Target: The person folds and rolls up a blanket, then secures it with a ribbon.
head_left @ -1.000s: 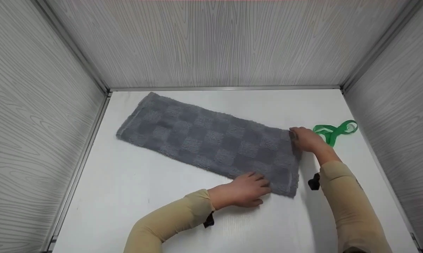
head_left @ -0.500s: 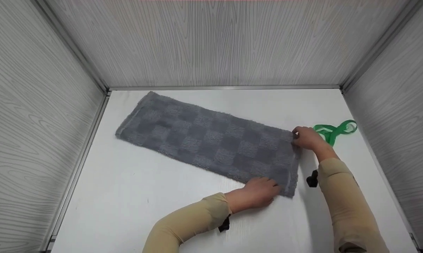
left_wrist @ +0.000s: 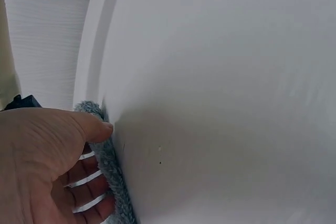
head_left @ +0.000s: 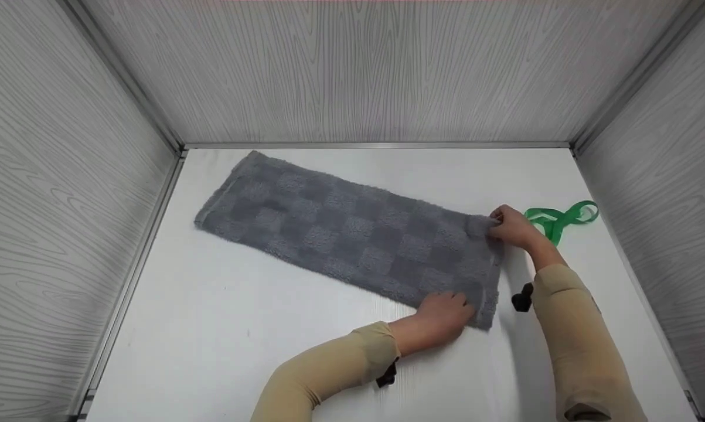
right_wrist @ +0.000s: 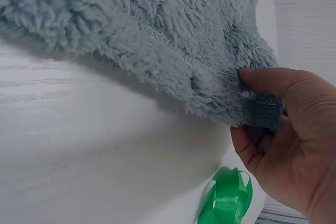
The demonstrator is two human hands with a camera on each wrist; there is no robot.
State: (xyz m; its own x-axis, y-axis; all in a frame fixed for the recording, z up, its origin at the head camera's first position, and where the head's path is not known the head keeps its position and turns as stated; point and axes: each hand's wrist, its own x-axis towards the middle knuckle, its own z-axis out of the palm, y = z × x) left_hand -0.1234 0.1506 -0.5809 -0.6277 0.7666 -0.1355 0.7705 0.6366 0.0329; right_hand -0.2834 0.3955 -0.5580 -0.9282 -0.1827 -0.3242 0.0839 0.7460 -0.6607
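A long grey plush towel (head_left: pixel 352 234) with a checked pattern lies slantwise on the white table. My right hand (head_left: pixel 511 226) pinches its far right corner between thumb and fingers; in the right wrist view the stitched hem of the towel (right_wrist: pixel 173 51) runs up to that hand (right_wrist: pixel 294 129). At the near edge, close to the right end, is my left hand (head_left: pixel 444 319). From the left wrist, the thumb of this hand (left_wrist: pixel 47 156) lies against the towel's fuzzy edge (left_wrist: pixel 113 169), with the fingers bent on its other side.
A looped green ribbon (head_left: pixel 557 221) lies just right of my right hand, and shows below that hand in the right wrist view. Grey wood-grain panels, such as the back wall (head_left: pixel 364 70), enclose the table (head_left: pixel 223 328) at the back and both sides.
My left hand has slid right along the near edge towards the right corner, its fingers drawing in. My right hand has closed its pinch on the far corner, where the towel now bulges slightly.
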